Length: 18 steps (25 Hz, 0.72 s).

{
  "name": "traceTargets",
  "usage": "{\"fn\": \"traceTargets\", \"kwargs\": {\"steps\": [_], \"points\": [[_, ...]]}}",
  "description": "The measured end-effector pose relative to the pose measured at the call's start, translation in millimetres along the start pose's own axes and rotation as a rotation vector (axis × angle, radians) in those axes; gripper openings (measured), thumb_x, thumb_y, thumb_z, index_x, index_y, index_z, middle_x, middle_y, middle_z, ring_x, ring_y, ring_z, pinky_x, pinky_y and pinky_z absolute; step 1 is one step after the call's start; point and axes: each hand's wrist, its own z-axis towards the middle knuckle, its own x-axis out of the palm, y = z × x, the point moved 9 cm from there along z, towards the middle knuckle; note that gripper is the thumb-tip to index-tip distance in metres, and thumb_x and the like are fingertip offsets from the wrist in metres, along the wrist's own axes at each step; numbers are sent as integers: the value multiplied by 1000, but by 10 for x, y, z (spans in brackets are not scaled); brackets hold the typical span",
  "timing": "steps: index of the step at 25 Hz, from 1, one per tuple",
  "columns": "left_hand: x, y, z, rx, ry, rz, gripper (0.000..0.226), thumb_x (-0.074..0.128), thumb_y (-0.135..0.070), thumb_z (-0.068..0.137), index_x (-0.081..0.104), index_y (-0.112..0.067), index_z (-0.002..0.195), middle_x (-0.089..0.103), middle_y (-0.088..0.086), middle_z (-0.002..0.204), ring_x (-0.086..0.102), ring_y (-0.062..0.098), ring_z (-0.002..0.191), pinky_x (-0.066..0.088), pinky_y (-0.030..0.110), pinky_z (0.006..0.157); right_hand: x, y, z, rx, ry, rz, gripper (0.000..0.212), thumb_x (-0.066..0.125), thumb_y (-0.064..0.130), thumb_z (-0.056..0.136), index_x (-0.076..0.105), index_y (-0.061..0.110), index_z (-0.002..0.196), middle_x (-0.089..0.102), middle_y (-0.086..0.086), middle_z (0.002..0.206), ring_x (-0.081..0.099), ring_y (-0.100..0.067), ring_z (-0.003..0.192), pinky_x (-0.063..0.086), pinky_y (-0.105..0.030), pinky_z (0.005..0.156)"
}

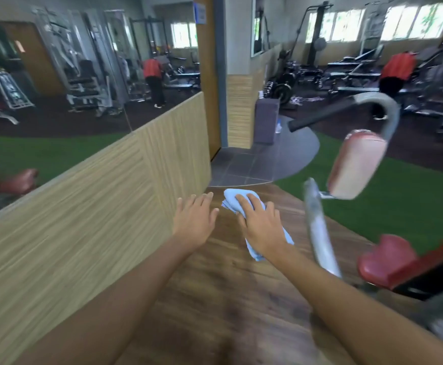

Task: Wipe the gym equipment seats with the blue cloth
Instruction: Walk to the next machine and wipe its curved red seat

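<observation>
Both arms reach forward over a wooden floor [228,299]. The right hand [261,227] holds the blue cloth [231,200]: its grip is clamped on it, fingers curled over the top. One bunched end of the cloth sticks out past the fingertips and the other end hangs below the wrist. The cloth is in the air above the floor, touching nothing but the hand.

The left hand [195,219] is just beside the right one and apart from the cloth. Its grip is apart, fingers spread and fairly straight, palm down, holding nothing.

To the right of the cloth stands a gym machine. Its red seat [385,259] is low at the right, well apart from the cloth and not touched by either hand. A grey metal bar [320,233] rises between the right hand and the seat. Above it hangs a pale red pad [354,164] under a curved grey handle [389,109].

Along the left runs a light wood-grain wall panel [96,206] with a large mirror [57,88] above it, which reflects gym machines. Past the far edge of the wooden floor lie grey tiles [267,159] and green turf [399,201]. Further back, among benches and weights, stands a person in a red top [398,67]. The picture is somewhat blurred.
</observation>
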Motion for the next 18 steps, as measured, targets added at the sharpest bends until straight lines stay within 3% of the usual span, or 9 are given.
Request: {"fn": "traceTargets", "kwargs": {"steps": [4, 11, 18], "points": [[-3, 483, 1012, -47, 3, 28, 48, 33, -39, 103, 34, -18, 147, 43, -4, 148, 33, 20, 139, 15, 50, 118, 457, 47, 1176, -4, 28, 46, 40, 36, 33, 101, 38, 30, 141, 41, 3, 143, 30, -25, 82, 27, -35, 73], [65, 948, 2740, -48, -12, 29, 47, 33, -38, 103, 36, -17, 145, 42, -4, 149, 35, 18, 138, 16, 50, 118, 1016, -23, 2912, 7, 63, 22, 41, 32, 33, 101, 33, 31, 141, 38, 4, 143, 31, -23, 85, 27, -34, 75], [593, 1316, 4701, 59, -17, -26, 48, 34, -38, 103, 36, -17, 146, 43, -2, 149, 33, 21, 140, 15, 49, 117, 1817, -370, 4590, 100, 41, -69, 40, 32, 34, 102, 35, 28, 141, 40, 1, 143, 30, -25, 84, 28, -36, 74]]}}
